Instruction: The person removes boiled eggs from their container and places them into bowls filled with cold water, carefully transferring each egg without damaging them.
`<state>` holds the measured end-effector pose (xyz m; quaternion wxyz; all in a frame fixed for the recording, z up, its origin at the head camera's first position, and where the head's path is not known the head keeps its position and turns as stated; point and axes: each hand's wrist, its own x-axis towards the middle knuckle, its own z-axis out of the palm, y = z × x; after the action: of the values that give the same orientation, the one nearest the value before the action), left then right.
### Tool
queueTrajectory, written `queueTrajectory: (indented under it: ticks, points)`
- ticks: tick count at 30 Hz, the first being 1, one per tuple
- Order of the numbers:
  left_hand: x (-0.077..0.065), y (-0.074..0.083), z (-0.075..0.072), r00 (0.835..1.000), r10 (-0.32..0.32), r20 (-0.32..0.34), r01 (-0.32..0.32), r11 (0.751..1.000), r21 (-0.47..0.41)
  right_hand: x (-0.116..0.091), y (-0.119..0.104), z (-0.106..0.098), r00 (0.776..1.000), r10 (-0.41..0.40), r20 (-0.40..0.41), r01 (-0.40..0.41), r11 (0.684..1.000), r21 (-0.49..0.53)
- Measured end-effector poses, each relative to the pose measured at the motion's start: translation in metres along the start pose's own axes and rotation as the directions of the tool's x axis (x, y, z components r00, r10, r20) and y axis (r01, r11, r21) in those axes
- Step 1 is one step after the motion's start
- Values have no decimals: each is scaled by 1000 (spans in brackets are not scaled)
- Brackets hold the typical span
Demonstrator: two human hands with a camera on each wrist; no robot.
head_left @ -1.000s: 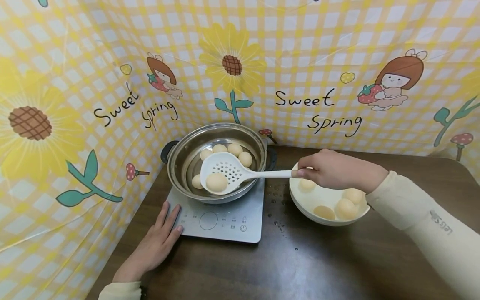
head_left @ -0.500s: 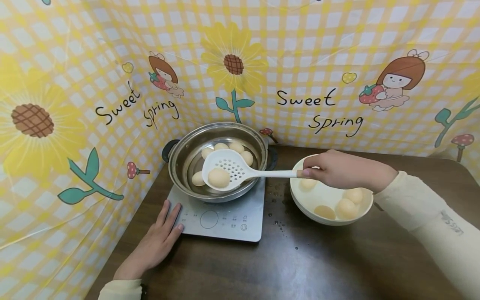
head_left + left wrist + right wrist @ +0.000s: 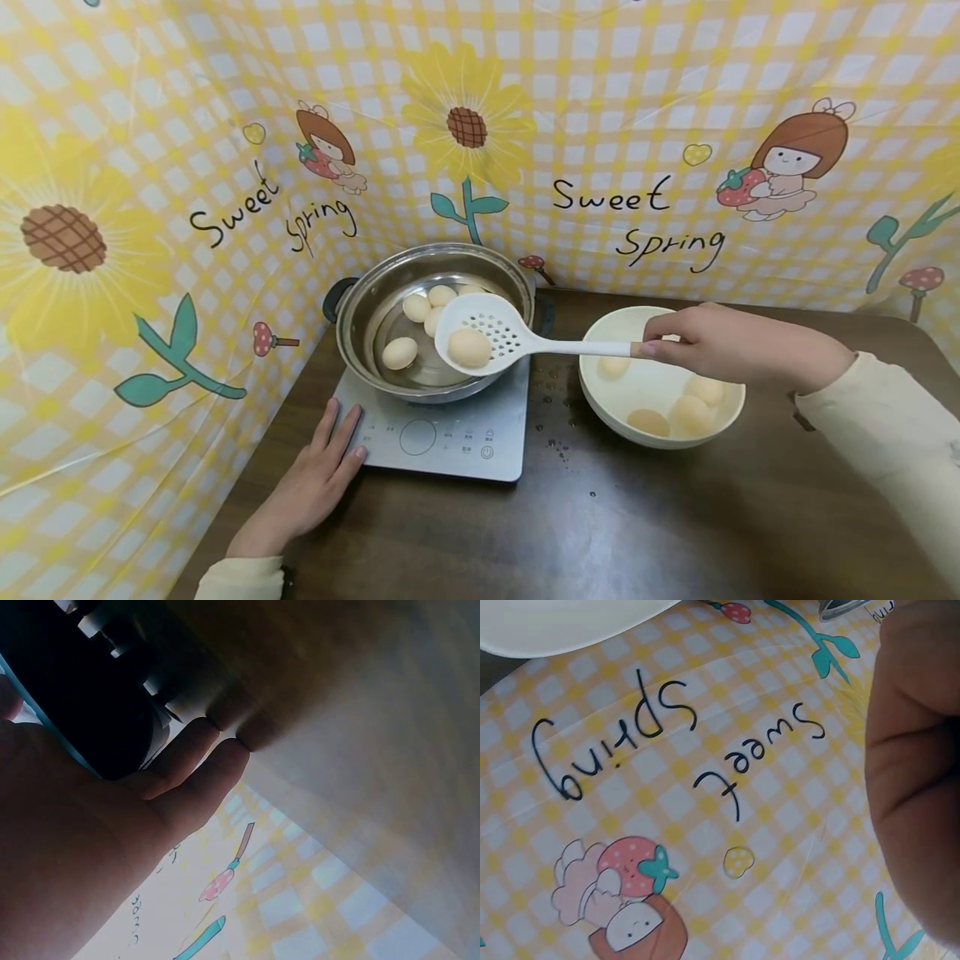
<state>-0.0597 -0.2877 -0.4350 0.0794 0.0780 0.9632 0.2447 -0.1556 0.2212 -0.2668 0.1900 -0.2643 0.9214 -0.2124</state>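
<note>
In the head view, my right hand (image 3: 705, 340) grips the handle end of a white slotted spoon (image 3: 501, 321). One egg (image 3: 469, 347) lies in its perforated bowl, held over the right side of a steel pot (image 3: 352, 350). Several more eggs (image 3: 400, 353) sit in the pot, some partly behind the spoon. My left hand (image 3: 311, 483) rests with straight fingers at the left edge of the white induction cooktop (image 3: 450, 450) under the pot. The left wrist view shows that hand (image 3: 97, 817) against the cooktop's dark side. Below my right hand stands a white bowl (image 3: 600, 400) with several eggs (image 3: 693, 415).
The pot's black side handle (image 3: 339, 300) sticks out to the left. Water drops (image 3: 552, 446) dot the dark wooden table (image 3: 645, 533) between cooktop and bowl. A yellow checked cloth (image 3: 600, 108) with printed flowers hangs behind and along the left side.
My right hand has moved right, carrying the slotted spoon and its egg from the pot's middle toward its right rim. More eggs in the pot show now. My left hand stays in place.
</note>
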Motion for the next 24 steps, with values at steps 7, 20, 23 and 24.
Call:
queueTrajectory:
  ticks: [7, 20, 23, 24]
  points:
    - [0, 1, 0, 1000, 5, -5, -5, 1000, 1, -15, 14, -1, 999, 28, -32, -29, 1000, -8]
    - [0, 2, -1, 1000, 0, 7, 0, 1000, -2, -47, 45, 0, 991, 89, -99, -92, 996, -17]
    - [-1, 2, 0, 1000, 3, 5, -3, 1000, -3, -53, 54, 2, 986, 107, -125, -112, 993, -33]
    - [-1, 2, 0, 1000, 5, 4, -5, 1000, -3, -55, 57, 2, 985, 112, -129, -117, 992, -35]
